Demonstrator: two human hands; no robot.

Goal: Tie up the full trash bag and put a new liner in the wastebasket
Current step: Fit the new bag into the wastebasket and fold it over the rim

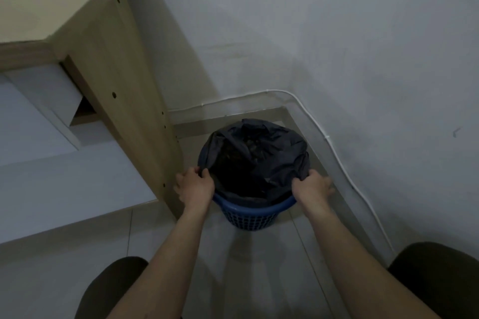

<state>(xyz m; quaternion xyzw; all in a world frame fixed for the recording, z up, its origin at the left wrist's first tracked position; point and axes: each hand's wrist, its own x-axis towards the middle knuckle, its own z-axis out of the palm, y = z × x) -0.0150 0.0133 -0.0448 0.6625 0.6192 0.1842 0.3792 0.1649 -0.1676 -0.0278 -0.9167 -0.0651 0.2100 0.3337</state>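
A blue perforated wastebasket (252, 216) stands on the tiled floor in the room's corner. A dark trash bag (255, 149) lines it, its edge folded over the rim at the back, with dark rubbish inside. My left hand (195, 185) pinches the bag's edge at the left side of the rim. My right hand (312, 186) grips the bag's edge at the right side. At the near rim the bag's edge is off, and bare blue plastic shows there.
A wooden desk side panel (121, 101) stands close on the left of the basket. White walls close the corner, with a white cable (326, 137) running along the skirting. My knees (111, 290) show at the bottom corners.
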